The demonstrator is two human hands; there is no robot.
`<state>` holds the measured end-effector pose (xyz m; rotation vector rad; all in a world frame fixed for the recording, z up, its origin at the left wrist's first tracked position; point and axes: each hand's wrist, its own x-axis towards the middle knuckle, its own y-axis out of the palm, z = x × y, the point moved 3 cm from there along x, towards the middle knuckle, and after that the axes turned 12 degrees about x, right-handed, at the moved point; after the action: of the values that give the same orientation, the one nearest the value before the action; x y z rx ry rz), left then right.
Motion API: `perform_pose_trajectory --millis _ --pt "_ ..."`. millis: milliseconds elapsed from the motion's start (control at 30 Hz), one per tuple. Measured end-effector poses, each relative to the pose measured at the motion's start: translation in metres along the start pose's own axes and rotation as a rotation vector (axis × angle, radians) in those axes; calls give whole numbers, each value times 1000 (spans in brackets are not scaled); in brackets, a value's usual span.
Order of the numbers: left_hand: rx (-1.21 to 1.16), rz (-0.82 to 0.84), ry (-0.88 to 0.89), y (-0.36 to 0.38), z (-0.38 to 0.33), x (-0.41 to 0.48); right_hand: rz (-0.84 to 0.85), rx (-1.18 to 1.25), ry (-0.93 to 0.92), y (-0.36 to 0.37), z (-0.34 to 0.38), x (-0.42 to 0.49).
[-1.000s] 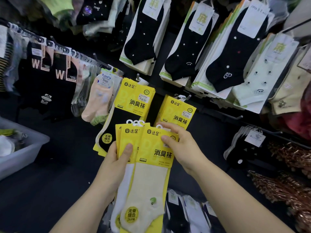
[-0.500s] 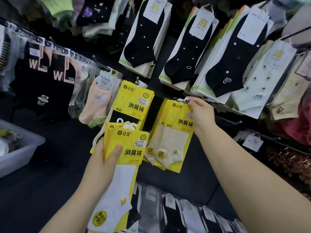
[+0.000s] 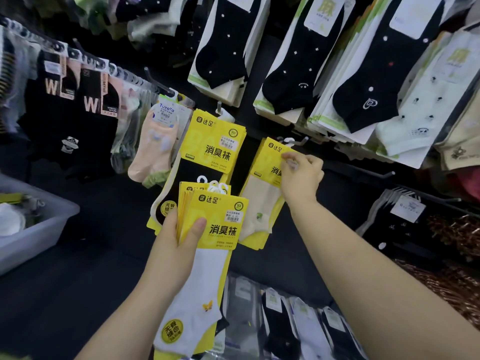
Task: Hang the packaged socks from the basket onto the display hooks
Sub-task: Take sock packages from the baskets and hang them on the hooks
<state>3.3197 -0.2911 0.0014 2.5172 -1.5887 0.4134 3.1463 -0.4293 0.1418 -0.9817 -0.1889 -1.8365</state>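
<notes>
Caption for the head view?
Left hand grips a stack of yellow-carded white sock packs; right hand holds a yellow-carded cream sock pack on a metal display hook.

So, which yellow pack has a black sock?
The hung pack beside the peach sock; the right hand's cream-sock pack and left hand's white-sock stack differ.

Dark display wall (image 3: 345, 189), hooks (image 3: 374, 174) hung with yellow sock packs (image 3: 215, 144)
</notes>
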Motion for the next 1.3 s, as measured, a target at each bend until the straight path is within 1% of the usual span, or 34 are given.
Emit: perform_pose_trajectory --millis 67,167,233,267,300,367,433,467,533,633,767,900,967,1033,1067,1233,1300 --pt "17 0 -9 3 0 0 138 -107 19 6 1 9" --pt "16 -2 -15 5 -1 -1 349 -284 101 14 -2 25" --pt "6 1 -21 7 -1 -1 425 -317 159 16 -3 24" --pt "-2 1 -24 8 -2 -1 436 -273 170 16 -1 18" --pt "-10 1 -26 9 -2 -1 432 -179 166 14 2 8" --pt "-32 5 -33 11 -3 -1 424 109 195 9 11 -21" --pt "-61 17 -45 12 -6 -3 516 347 295 2 17 -56" --pt "-72 19 -52 13 -7 -4 582 401 323 -2 19 -72" --pt "-90 22 -54 15 -11 -8 639 412 281 -10 20 -97" --pt "-121 56 -39 17 -16 -14 565 397 221 -23 23 -106" --pt "-192 120 -41 18 -17 -18 609 437 236 -33 25 -105" --pt "-266 190 -67 21 -15 -17 626 471 204 -37 28 -108" --pt "-271 162 -79 23 -13 -17 548 419 132 -37 28 -110" --pt "-259 100 -92 24 -10 -17 435 283 48 -35 29 -114" --pt "-254 78 -96 24 -9 -17 410 242 33 -32 29 -117" --pt "-288 69 -81 19 -8 -15 404 250 80 -18 34 -124" --pt "-332 75 -92 17 -7 -14 411 339 173 -18 35 -119"
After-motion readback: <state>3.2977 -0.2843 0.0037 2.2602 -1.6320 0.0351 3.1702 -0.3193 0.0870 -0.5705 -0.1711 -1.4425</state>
